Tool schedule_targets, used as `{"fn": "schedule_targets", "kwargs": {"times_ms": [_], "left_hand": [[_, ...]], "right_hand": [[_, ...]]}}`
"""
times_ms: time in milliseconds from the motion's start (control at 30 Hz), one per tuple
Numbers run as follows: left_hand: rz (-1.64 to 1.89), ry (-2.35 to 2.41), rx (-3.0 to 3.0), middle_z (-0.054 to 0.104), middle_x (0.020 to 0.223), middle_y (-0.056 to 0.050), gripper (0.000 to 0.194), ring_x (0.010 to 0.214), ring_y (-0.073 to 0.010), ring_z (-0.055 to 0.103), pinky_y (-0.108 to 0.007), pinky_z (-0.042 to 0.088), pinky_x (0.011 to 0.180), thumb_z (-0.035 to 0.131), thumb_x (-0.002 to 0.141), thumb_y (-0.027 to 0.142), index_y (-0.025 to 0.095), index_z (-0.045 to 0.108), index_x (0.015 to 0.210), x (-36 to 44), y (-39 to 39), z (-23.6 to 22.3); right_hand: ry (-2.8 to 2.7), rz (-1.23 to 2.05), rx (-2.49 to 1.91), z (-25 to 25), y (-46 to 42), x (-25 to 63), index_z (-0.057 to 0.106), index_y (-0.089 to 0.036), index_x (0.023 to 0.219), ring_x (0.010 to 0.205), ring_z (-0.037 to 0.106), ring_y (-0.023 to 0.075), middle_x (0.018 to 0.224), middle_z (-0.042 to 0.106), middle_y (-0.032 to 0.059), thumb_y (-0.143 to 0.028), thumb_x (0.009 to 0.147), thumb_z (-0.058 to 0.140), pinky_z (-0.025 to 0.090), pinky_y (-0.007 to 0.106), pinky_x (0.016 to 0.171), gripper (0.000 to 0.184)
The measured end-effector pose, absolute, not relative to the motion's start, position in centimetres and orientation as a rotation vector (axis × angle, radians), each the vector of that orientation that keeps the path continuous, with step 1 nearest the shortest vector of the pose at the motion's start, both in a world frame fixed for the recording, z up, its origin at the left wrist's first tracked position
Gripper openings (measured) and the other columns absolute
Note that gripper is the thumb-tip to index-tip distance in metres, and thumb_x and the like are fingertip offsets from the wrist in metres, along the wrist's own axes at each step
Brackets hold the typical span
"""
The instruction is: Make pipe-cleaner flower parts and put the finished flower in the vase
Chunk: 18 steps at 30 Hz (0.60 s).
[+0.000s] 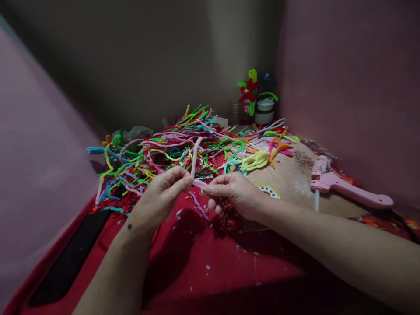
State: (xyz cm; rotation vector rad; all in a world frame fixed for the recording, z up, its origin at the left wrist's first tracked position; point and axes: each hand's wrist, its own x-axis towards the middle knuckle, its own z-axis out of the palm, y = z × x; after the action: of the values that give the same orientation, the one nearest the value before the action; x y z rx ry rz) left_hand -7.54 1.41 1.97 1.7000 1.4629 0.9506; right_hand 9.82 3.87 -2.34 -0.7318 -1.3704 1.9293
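Between my two hands is a pale pink pipe cleaner (pixel 195 158), bent so that one end sticks up and a short stretch runs across. My left hand (pixel 169 189) pinches it at the bend with thumb and forefinger. The other end of the short stretch is pinched by my right hand (pixel 231 192), its lower fingers curled below. Behind both hands spreads a big tangled heap of pipe cleaners (pixel 164 148) in many colours. A short purple piece (pixel 198 205) lies on the red cloth (pixel 223 271) just under my hands.
A pink glue gun (pixel 351 188) rests on a brown board (pixel 292 175) at the right, near a white roll of tape (pixel 269 190). Yellow pipe cleaner loops (pixel 255 161) lie behind. A lidded cup (pixel 264 110) and a red flower (pixel 248 90) stand at the back. A black flat object (pixel 70 258) lies left.
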Motion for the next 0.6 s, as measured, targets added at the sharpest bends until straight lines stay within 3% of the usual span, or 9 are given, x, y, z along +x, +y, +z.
{"fn": "schedule_targets", "kwargs": {"times_ms": [133, 333, 433, 600], "left_hand": [[0.906, 1.498, 1.711, 0.050, 0.062, 0.004, 0.018, 0.057, -0.0082, 0.042, -0.020, 0.034, 0.053, 0.059, 0.077, 0.032, 0.016, 0.057, 0.069, -7.3, 1.4, 2.4], [0.945, 1.472, 1.581, 0.047, 0.056, 0.004, 0.024, 0.053, -0.0081, 0.040, -0.020, 0.032, 0.050, 0.060, 0.073, 0.033, 0.016, 0.051, 0.059, -7.4, 1.4, 1.9], [0.915, 1.516, 1.586, 0.044, 0.056, 0.005, 0.025, 0.052, -0.0075, 0.037, -0.020, 0.029, 0.048, 0.062, 0.072, 0.034, 0.016, 0.050, 0.060, -7.4, 1.5, 1.5], [0.839, 1.593, 1.723, 0.037, 0.056, 0.006, 0.027, 0.052, -0.0070, 0.031, -0.020, 0.026, 0.047, 0.057, 0.076, 0.036, 0.016, 0.047, 0.061, -7.4, 1.6, 1.5]], "right_hand": [[-1.399, 1.882, -0.813, -2.2, 3.7, 9.8, 0.053, -0.014, 0.064, 0.045, 0.052, 0.0089, 0.056, 0.060, 0.0010, -0.030, 0.080, 0.058, 0.040, 0.022, 0.048, 0.023], [-2.043, 0.625, -0.828, -2.5, 3.1, 9.9, 0.056, -0.013, 0.065, 0.054, 0.049, 0.0105, 0.058, 0.056, 0.0019, -0.017, 0.081, 0.050, 0.032, 0.024, 0.054, 0.018], [-2.259, 0.252, -0.826, -3.2, 3.1, 10.0, 0.058, -0.012, 0.073, 0.057, 0.051, 0.0141, 0.063, 0.060, 0.0051, -0.016, 0.078, 0.051, 0.030, 0.027, 0.053, 0.009], [-2.296, 0.222, -0.945, -3.7, 3.3, 9.8, 0.061, -0.013, 0.079, 0.059, 0.053, 0.0148, 0.066, 0.062, 0.0053, -0.016, 0.084, 0.047, 0.033, 0.027, 0.055, 0.015]]}}
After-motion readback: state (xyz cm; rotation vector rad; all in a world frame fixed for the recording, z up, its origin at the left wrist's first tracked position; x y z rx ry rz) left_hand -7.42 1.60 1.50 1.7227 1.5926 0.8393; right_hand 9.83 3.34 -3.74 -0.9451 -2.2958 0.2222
